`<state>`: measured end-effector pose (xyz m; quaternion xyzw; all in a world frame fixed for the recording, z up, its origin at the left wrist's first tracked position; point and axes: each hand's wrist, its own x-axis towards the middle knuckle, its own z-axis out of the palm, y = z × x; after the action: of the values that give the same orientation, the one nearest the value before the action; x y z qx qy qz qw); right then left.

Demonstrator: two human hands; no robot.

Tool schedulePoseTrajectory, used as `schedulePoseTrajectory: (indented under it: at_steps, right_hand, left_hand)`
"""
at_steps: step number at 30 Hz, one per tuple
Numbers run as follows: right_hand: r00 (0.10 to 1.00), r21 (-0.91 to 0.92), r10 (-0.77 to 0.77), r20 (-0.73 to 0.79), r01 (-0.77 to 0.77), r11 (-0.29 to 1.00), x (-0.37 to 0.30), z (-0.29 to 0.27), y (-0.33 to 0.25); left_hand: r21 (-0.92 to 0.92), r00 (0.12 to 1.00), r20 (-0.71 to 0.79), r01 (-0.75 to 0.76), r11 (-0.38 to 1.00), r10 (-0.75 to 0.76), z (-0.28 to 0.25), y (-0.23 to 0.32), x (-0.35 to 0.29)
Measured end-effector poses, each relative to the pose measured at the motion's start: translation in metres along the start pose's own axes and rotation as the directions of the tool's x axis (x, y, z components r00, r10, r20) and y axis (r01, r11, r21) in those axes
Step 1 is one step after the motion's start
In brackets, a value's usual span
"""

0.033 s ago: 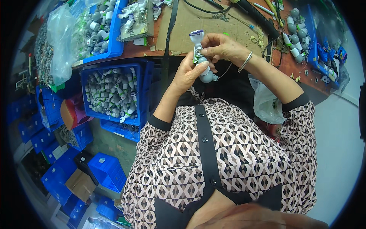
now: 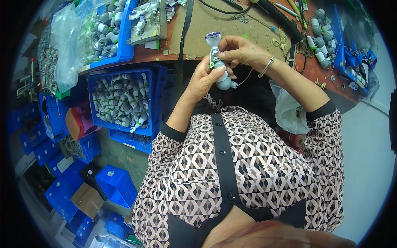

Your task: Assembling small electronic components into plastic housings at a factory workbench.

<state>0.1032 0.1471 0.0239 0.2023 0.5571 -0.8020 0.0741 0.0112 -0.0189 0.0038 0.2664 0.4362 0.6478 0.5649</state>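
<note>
Just beyond the table's front edge, both hands hold one small jointed plastic piece (image 2: 223,82). It has a rounded grey end, a white band, a green-and-white middle and a flared white top with purple along its rim. My left hand (image 2: 202,81) is closed around its middle, thumb lying along the white band. From the right, my right hand (image 2: 243,50) pinches the piece just below the white top; its fingertips partly cover the middle. A thin pale wire or cord (image 2: 247,77) shows beside the grey end, but I cannot tell where it joins.
A blue crate (image 2: 151,103) at the left holds many similar grey, white and green pieces. Another blue bin (image 2: 128,37) stands on the table. Cardboard (image 2: 188,41) covers the middle, with a black-handled tool (image 2: 281,20) beyond. More grey-and-white pieces (image 2: 320,41) lie at right, near a plastic bag (image 2: 289,109).
</note>
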Motion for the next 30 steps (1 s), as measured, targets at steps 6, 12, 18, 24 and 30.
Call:
schedulePoseTrajectory:
  at_steps: [6, 12, 18, 24, 30]
  right_hand:
    - [1.000, -0.059, -0.019, -0.007, 0.018, 0.998, -0.001, -0.002, 0.001]
    - [0.993, -0.307, -0.088, -0.078, 0.060, 0.950, 0.000, 0.006, -0.001]
    - [0.997, -0.583, -0.070, -0.018, 0.047, 0.811, -0.001, -0.006, -0.016]
    - [0.854, -0.957, -0.519, 0.021, 0.167, 0.236, -0.011, -0.049, -0.038]
    - [0.875, -0.966, -0.410, 0.257, 0.220, -0.135, -0.007, -0.035, -0.022]
  left_hand:
    - [0.039, 0.999, 0.029, -0.024, 0.999, 0.023, 0.002, 0.000, 0.002]
    - [0.532, 0.991, -0.056, -0.072, 0.844, 0.120, -0.001, -0.008, 0.002]
    - [0.185, 0.998, -0.063, -0.008, 0.983, 0.020, -0.004, -0.014, 0.006]
    - [-0.195, 0.999, -0.043, -0.004, 0.981, -0.005, -0.015, -0.012, 0.005]
    - [-0.249, 1.000, -0.025, 0.001, 0.968, -0.008, -0.015, -0.016, 0.009]
